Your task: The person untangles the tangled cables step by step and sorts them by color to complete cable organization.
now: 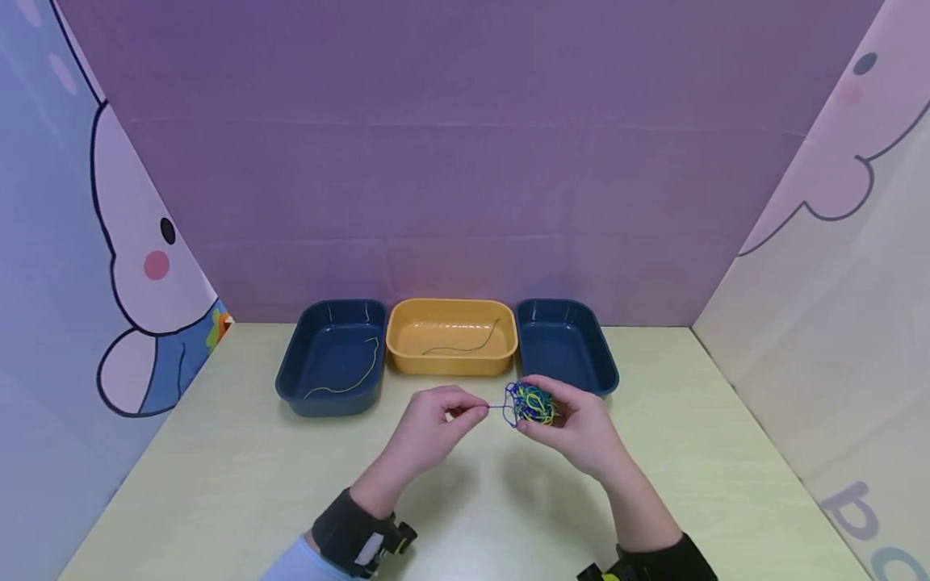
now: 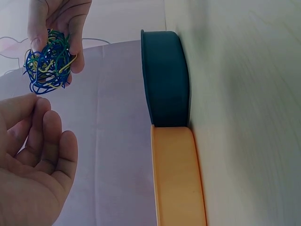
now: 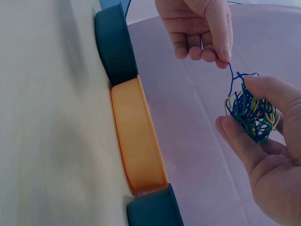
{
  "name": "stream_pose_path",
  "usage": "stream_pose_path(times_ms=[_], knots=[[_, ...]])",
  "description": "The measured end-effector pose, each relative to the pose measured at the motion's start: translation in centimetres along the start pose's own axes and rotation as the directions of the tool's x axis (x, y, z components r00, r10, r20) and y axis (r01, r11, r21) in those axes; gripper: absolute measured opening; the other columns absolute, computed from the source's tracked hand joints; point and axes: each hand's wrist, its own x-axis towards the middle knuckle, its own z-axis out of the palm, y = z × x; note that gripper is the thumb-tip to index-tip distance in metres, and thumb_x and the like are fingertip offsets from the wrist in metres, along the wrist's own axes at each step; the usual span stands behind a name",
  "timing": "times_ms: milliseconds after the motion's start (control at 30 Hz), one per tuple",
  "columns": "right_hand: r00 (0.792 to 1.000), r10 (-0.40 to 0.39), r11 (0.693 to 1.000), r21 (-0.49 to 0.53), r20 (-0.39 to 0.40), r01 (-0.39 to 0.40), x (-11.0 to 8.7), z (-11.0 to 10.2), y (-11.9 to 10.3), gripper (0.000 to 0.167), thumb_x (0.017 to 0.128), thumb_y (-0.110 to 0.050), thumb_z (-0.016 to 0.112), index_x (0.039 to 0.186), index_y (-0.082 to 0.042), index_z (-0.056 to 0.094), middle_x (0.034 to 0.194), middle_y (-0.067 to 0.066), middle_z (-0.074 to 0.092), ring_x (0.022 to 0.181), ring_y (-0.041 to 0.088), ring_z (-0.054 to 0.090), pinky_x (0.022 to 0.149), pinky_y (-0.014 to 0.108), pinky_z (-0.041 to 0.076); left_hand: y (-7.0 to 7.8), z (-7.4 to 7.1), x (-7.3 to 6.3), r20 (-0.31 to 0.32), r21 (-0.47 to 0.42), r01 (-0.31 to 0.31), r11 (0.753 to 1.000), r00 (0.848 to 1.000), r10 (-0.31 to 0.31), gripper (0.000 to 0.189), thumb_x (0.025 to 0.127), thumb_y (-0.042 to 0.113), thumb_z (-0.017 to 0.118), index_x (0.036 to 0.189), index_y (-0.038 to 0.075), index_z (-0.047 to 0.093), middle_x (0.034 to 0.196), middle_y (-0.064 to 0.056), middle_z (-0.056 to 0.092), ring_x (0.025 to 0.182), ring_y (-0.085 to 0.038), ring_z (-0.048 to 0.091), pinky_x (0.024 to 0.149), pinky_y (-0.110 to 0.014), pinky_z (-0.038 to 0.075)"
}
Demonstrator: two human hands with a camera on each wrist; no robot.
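Observation:
My right hand (image 1: 581, 428) grips a tangled ball of blue, green and yellow string (image 1: 534, 403) between thumb and fingers, held up over the table. To its left, my left hand (image 1: 433, 428) pinches a blue strand (image 3: 231, 80) between thumb and index finger. That strand stretches from the fingertips to the ball. In the left wrist view the ball (image 2: 49, 63) hangs just beyond the left fingertips, its loops loose and crossing.
Along the back of the table stand a left blue bin (image 1: 330, 407) with a yellow strand (image 1: 349, 386), a yellow bin (image 1: 450, 367) with a thin dark strand (image 1: 465, 349), and a right blue bin (image 1: 563, 343). A purple cloth wall (image 1: 465, 161) rises behind them.

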Motion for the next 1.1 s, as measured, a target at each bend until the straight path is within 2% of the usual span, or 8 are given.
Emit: stream_pose_path(times_ms=[333, 533, 800, 1100], knots=[[0.999, -0.047, 0.999, 0.009, 0.006, 0.047, -0.1, -0.4, -0.1, 0.052, 0.079, -0.019, 0.081, 0.126, -0.026, 0.060, 0.120, 0.007, 0.064, 0.099, 0.025, 0.066, 0.076, 0.028, 0.059, -0.3, -0.6, 0.1, -0.019, 0.021, 0.017, 1.000, 1.000, -0.017, 0.009, 0.090, 0.029, 0.069, 0.094, 0.026, 0.076, 0.082, 0.015, 0.068, 0.076, -0.011, 0.059, 0.067, -0.026, 0.052], [0.999, -0.042, 0.999, -0.006, -0.013, 0.042, -0.1, -0.8, -0.3, 0.052, 0.080, -0.019, 0.080, 0.128, -0.021, 0.060, 0.120, 0.008, 0.064, 0.099, 0.026, 0.065, 0.074, 0.028, 0.059, -0.3, -1.2, 0.1, -0.053, 0.030, 0.028, 0.999, 0.998, -0.027, 0.008, 0.090, 0.029, 0.069, 0.094, 0.028, 0.075, 0.083, 0.015, 0.068, 0.076, -0.009, 0.058, 0.068, -0.026, 0.051], [0.999, -0.015, 0.999, -0.035, -0.046, 0.013, -0.1, -1.6, 0.2, 0.051, 0.080, -0.020, 0.080, 0.127, -0.025, 0.060, 0.121, 0.008, 0.063, 0.094, 0.026, 0.065, 0.072, 0.028, 0.059, -0.4, -2.4, 0.0, -0.114, 0.011, -0.007, 1.000, 0.993, 0.008, 0.007, 0.090, 0.023, 0.069, 0.092, 0.024, 0.076, 0.082, 0.012, 0.069, 0.074, -0.011, 0.058, 0.066, -0.026, 0.050], [0.998, -0.019, 0.999, -0.040, -0.066, 0.016, -0.1, -2.4, 0.1, 0.050, 0.081, -0.020, 0.079, 0.127, -0.026, 0.060, 0.123, 0.007, 0.062, 0.095, 0.027, 0.064, 0.072, 0.029, 0.059, -0.8, -3.8, 0.0, -0.150, 0.023, -0.036, 0.999, 0.988, 0.039, 0.009, 0.091, 0.026, 0.068, 0.091, 0.021, 0.075, 0.082, 0.010, 0.069, 0.075, -0.012, 0.059, 0.067, -0.026, 0.051]])
